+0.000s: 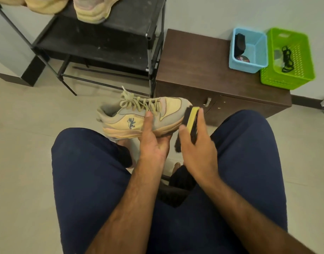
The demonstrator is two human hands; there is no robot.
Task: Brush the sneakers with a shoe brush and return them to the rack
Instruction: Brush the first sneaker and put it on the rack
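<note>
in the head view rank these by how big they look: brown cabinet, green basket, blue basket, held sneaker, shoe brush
1. brown cabinet
2. sneaker and green basket: about alike; the sneaker is nearer the camera, so not ranked
3. blue basket
4. shoe brush, partly covered by the right hand

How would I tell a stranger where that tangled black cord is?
Find the brown cabinet right of the black shoe rack. Two baskets stand on its right end. The cord lies in the green basket, the rightmost; the blue basket beside it holds a round tin instead.
</note>
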